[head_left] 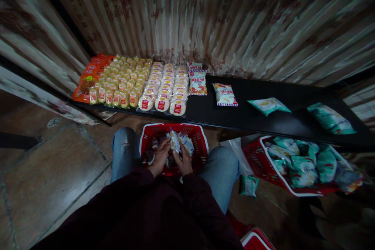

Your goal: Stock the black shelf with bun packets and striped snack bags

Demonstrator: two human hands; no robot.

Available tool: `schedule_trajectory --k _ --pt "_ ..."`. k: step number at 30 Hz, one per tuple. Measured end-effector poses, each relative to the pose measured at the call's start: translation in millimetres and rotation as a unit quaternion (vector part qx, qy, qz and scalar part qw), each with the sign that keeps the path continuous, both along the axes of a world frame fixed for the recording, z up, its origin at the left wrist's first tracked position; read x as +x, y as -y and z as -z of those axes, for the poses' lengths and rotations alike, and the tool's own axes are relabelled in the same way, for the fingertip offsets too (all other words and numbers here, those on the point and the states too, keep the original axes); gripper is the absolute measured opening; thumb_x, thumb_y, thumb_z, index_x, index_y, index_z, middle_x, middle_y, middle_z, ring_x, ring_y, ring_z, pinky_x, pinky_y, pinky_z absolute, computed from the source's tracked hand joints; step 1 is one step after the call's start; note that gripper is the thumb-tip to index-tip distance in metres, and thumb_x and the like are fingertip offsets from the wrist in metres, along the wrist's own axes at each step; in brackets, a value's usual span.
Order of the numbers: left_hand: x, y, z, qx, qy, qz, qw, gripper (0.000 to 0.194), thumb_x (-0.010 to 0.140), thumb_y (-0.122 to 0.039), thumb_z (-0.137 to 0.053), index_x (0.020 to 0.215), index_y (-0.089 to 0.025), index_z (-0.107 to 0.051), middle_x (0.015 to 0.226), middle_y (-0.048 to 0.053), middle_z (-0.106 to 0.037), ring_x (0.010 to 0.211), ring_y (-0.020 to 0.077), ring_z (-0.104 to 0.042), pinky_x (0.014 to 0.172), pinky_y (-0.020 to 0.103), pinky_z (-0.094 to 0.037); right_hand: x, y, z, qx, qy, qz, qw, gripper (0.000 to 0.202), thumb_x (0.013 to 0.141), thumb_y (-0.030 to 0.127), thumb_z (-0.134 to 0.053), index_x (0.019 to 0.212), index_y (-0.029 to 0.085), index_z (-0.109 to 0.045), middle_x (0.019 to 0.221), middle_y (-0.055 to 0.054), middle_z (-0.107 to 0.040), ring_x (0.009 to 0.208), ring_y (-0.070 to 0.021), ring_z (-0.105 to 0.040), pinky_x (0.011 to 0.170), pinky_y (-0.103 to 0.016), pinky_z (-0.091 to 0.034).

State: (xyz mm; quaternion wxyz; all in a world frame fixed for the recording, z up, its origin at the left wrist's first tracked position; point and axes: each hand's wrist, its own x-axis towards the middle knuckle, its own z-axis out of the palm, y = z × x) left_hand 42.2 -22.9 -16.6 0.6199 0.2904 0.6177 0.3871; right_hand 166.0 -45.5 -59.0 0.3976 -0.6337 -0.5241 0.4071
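Observation:
A small white-and-yellow snack packet [175,140] is held upright between my two hands, above the red shopping basket [203,140] that stands between my knees. My left hand [160,158] has its fingers closed on the packet's left side. From the right, my right hand [183,160] grips the same packet near its lower edge. Inside the basket, around and under my hands, lie more snack packets [186,143], partly hidden by my fingers. What is printed on the held packet is too dark and small to read.
On the black shelf [199,111] lie rows of yellow wrapped snacks [124,80], round wrapped biscuits [161,103], an orange bag [84,80], red-and-white bags [225,94] and green bags [332,118]. A second red basket [258,160] holds green bags. One green packet [249,185] lies on the floor.

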Motion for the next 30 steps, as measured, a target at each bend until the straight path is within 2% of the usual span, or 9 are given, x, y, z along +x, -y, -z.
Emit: schedule_trajectory --k 4,7,10,13,16,19,23,27,30 --pt "1.0 -0.5 7.3 0.040 -0.056 0.025 0.997 0.037 0.087 -0.032 -0.050 0.119 -0.021 -0.065 0.129 0.006 -0.063 0.120 0.0207 -0.056 0.103 0.033 -0.042 -1.2 -2.2 0.8 -0.013 -0.002 0.025 1.000 0.067 0.072 0.052 -0.065 0.128 0.016 -0.058 0.128 -0.014 -0.062 0.119 -0.0292 -0.056 0.104 -0.046 -0.043" --pt "2.7 0.4 8.5 0.053 -0.079 0.052 0.994 0.038 0.089 -0.032 -0.048 0.121 -0.022 -0.064 0.130 0.006 -0.062 0.120 0.0205 -0.056 0.103 0.034 -0.043 -0.8 -3.2 -1.8 -0.039 -0.007 0.052 0.998 0.069 0.068 0.053 -0.065 0.125 0.014 -0.060 0.123 -0.016 -0.064 0.114 -0.0309 -0.058 0.102 -0.047 -0.044" --pt "3.3 0.7 4.7 0.062 -0.111 0.076 0.989 0.037 0.088 -0.031 -0.050 0.121 -0.023 -0.064 0.128 0.006 -0.063 0.117 0.0210 -0.057 0.103 0.035 -0.043 -0.3 -3.0 -6.5 -0.075 -0.053 0.069 0.993 0.074 0.069 0.054 -0.063 0.131 0.014 -0.055 0.123 -0.015 -0.065 0.117 -0.0305 -0.058 0.102 -0.045 -0.044" --pt "2.0 -0.4 0.4 0.075 -0.169 0.075 0.980 0.035 0.086 -0.028 -0.054 0.118 -0.022 -0.066 0.126 0.007 -0.064 0.120 0.0222 -0.055 0.107 0.036 -0.040 0.7 -2.8 -10.3 -0.084 -0.109 0.084 0.987 0.080 0.070 0.056 -0.062 0.137 0.013 -0.050 0.130 -0.015 -0.062 0.123 -0.0300 -0.054 0.104 -0.042 -0.042" --pt "-0.7 -2.2 -0.3 0.060 -0.208 0.050 0.975 0.039 0.083 -0.029 -0.059 0.122 -0.021 -0.062 0.134 0.008 -0.059 0.129 0.0236 -0.048 0.112 0.038 -0.034 2.8 -3.0 -11.2 -0.091 -0.173 0.113 0.974 0.078 0.068 0.056 -0.065 0.134 0.016 -0.054 0.131 -0.012 -0.061 0.126 -0.0303 -0.052 0.105 -0.042 -0.041" --pt "-3.0 -3.4 2.3 0.006 -0.127 0.019 0.992 0.051 0.083 -0.037 -0.064 0.129 -0.019 -0.055 0.136 0.011 -0.057 0.127 0.0243 -0.051 0.108 0.037 -0.039 5.1 -3.1 -10.9 -0.123 -0.257 0.134 0.949 0.075 0.067 0.055 -0.066 0.130 0.017 -0.057 0.121 -0.010 -0.068 0.115 -0.0319 -0.060 0.099 -0.045 -0.047" --pt "-3.7 -4.0 3.7 -0.056 0.034 -0.014 0.998 0.065 0.074 -0.050 -0.072 0.127 -0.017 -0.055 0.124 0.014 -0.065 0.107 0.0251 -0.065 0.093 0.037 -0.051 7.6 -2.3 -14.9 -0.132 -0.304 0.122 0.936 0.074 0.065 0.056 -0.069 0.127 0.017 -0.060 0.114 -0.010 -0.071 0.104 -0.0328 -0.066 0.091 -0.047 -0.052" --pt "-1.1 -4.5 -3.2 -0.015 0.065 -0.007 0.998 0.060 0.064 -0.051 -0.080 0.109 -0.014 -0.064 0.107 0.013 -0.072 0.094 0.0251 -0.068 0.086 0.037 -0.053 11.2 -2.1 -25.8 -0.128 -0.293 0.071 0.945 0.067 0.070 0.059 -0.069 0.122 0.017 -0.064 0.116 -0.010 -0.071 0.108 -0.0315 -0.065 0.091 -0.045 -0.053" --pt "1.8 -5.4 -10.5 0.025 0.075 -0.003 0.997 0.055 0.064 -0.050 -0.080 0.103 -0.014 -0.066 0.099 0.010 -0.073 0.086 0.0234 -0.069 0.083 0.036 -0.054 14.3 -2.6 -34.7 -0.118 -0.276 0.065 0.952 0.061 0.067 0.058 -0.074 0.113 0.017 -0.068 0.113 -0.010 -0.073 0.106 -0.0310 -0.066 0.093 -0.045 -0.052"
